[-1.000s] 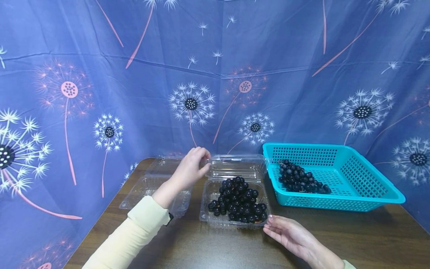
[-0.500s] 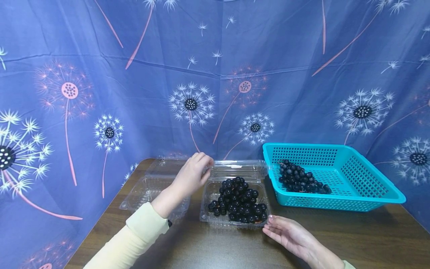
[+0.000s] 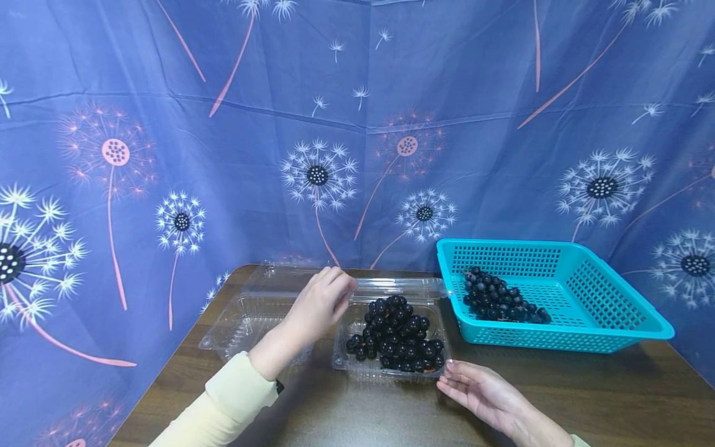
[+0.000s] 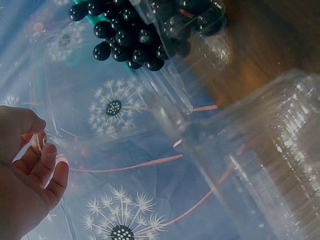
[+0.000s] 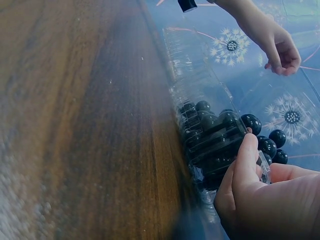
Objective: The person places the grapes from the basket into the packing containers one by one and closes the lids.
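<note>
A clear plastic clamshell container [image 3: 390, 377] holds a bunch of black grapes [image 3: 396, 332] heaped in its base. Its hinged lid [image 3: 402, 287] stands raised behind the grapes, tilted partway forward. My left hand [image 3: 318, 304] pinches the left corner of that lid between thumb and fingertips; the left wrist view shows the fingers at the lid's edge [image 4: 52, 145]. At the front right corner, my right hand [image 3: 483, 394] grips the rim of the base, thumb and fingers on either side of it in the right wrist view. Several grapes [image 5: 267, 145] show just beyond those fingers.
To the left, a second clear clamshell [image 3: 246, 323] lies with its lid laid back, partly hidden by the left forearm. A turquoise perforated basket [image 3: 570, 338] with another bunch of grapes [image 3: 497, 298] stands at the right. Behind the wooden table [image 3: 363, 416] hangs a blue dandelion-print cloth [image 3: 357, 155].
The left hand has moved down and slightly toward the person, tipping the lid farther forward over the grapes. The right hand has stayed at the base's corner.
</note>
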Tool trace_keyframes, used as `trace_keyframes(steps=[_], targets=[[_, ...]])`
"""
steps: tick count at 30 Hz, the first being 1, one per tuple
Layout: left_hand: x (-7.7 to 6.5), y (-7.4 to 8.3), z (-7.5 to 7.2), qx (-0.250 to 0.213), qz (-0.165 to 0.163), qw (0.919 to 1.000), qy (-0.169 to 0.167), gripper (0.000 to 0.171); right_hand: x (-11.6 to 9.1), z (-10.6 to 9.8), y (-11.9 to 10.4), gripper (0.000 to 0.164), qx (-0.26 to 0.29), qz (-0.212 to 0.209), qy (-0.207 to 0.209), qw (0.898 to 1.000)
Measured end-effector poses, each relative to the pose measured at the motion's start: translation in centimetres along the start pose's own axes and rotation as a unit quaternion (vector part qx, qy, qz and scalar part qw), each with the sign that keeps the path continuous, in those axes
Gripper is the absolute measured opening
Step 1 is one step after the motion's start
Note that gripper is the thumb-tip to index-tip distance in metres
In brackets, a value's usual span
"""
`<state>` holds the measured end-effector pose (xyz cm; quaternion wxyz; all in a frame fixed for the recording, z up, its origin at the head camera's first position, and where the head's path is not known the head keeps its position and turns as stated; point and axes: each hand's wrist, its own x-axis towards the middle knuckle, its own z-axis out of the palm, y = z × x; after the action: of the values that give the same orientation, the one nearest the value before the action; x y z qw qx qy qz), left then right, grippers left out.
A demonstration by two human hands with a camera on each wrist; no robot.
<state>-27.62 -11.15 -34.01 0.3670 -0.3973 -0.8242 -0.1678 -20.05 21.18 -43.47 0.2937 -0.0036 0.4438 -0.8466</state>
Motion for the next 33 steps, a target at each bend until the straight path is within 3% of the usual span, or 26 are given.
trace_keyframes(steps=[18,26,33], targets=[[-2.4,1.5,0.4,0.025,0.018,0.9995,-0.006,0.014,0.2,0.4,-0.1,0.012,-0.005,0.008,0.040,0.999],[-3.5,2.2,0.5,0.021,0.020,0.9993,-0.025,0.015,0.2,0.3,0.0,0.010,-0.006,0.011,0.049,0.999],[-4.2,2.7,0.7,0.024,0.031,0.9990,-0.020,0.012,0.3,0.3,0.0,0.011,-0.004,0.010,0.045,0.999]])
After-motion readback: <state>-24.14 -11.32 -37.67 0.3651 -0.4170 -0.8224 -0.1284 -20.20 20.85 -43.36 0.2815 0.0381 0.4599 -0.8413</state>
